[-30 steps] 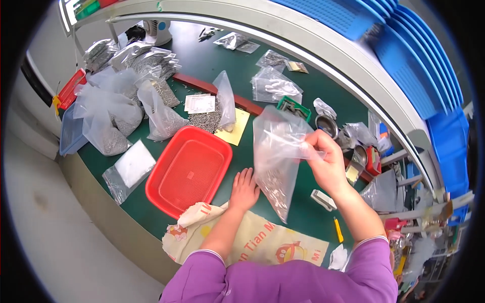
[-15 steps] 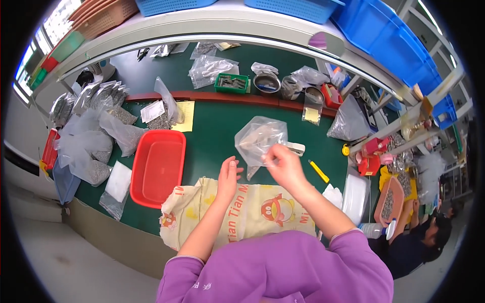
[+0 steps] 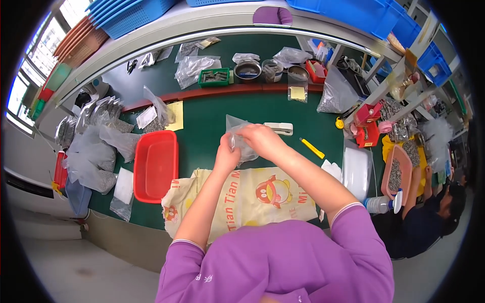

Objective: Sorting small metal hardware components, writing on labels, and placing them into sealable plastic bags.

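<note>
Both my hands hold a clear plastic bag (image 3: 237, 135) above the green table (image 3: 207, 121). My left hand (image 3: 226, 156) grips the bag's lower left side. My right hand (image 3: 260, 139) closes over its top right part. Just below them lies a cream printed sack (image 3: 242, 199) spread on the table's near edge. My purple sleeves fill the lower part of the view.
A red tray (image 3: 155, 165) sits left of the sack, with filled clear bags (image 3: 93, 146) further left. A yellow-handled tool (image 3: 313, 148) and a white flat tool (image 3: 280, 128) lie to the right. Metal bowls (image 3: 247, 70) and a green tray (image 3: 214, 77) stand at the back. Another person (image 3: 429, 212) sits at right.
The view has swung so the table sits more centred. My left hand rose from the sack onto the bag. The bag now looks bunched between both hands.
</note>
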Motion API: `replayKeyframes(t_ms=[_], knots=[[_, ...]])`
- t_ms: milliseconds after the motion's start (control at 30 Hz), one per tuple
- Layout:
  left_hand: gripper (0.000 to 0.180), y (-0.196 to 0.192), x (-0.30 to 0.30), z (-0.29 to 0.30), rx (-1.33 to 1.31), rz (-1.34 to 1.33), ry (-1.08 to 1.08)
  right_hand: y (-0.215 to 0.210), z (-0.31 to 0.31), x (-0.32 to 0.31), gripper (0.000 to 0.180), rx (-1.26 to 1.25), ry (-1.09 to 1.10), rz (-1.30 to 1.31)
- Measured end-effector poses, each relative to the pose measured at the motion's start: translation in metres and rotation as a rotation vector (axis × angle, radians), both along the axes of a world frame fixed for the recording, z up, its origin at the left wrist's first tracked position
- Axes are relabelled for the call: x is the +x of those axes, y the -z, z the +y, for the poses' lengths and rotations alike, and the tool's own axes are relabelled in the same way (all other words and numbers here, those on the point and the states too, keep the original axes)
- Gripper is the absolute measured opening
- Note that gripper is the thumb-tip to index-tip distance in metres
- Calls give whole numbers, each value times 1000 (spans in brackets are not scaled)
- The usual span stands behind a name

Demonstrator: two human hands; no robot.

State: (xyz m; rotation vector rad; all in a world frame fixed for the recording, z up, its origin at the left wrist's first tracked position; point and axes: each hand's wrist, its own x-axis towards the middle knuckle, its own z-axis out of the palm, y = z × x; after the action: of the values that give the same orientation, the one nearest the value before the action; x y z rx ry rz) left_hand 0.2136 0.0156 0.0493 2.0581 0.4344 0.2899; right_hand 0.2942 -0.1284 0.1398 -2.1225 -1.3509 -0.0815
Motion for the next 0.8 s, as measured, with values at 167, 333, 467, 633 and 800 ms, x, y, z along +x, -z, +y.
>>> replayKeyframes(t_ms=[167,333,467,633,800], knots=[[36,-31,3,-19,-226,-113,17,44,23,30,21,-433,227,-395],[22,-51,18,20,-290,-201,-66,3,6,40,8,-237,288,-312],[21,-67,35,21,-281,-211,-37,-55,-44,45,17,142,390,-126],[22,-59,32,60,-192,-159,-260,-55,-122,57,17,-45,651,-340],[45,-69,20,62,-91,102,-216,30,-167,83,35,-413,661,-219]])
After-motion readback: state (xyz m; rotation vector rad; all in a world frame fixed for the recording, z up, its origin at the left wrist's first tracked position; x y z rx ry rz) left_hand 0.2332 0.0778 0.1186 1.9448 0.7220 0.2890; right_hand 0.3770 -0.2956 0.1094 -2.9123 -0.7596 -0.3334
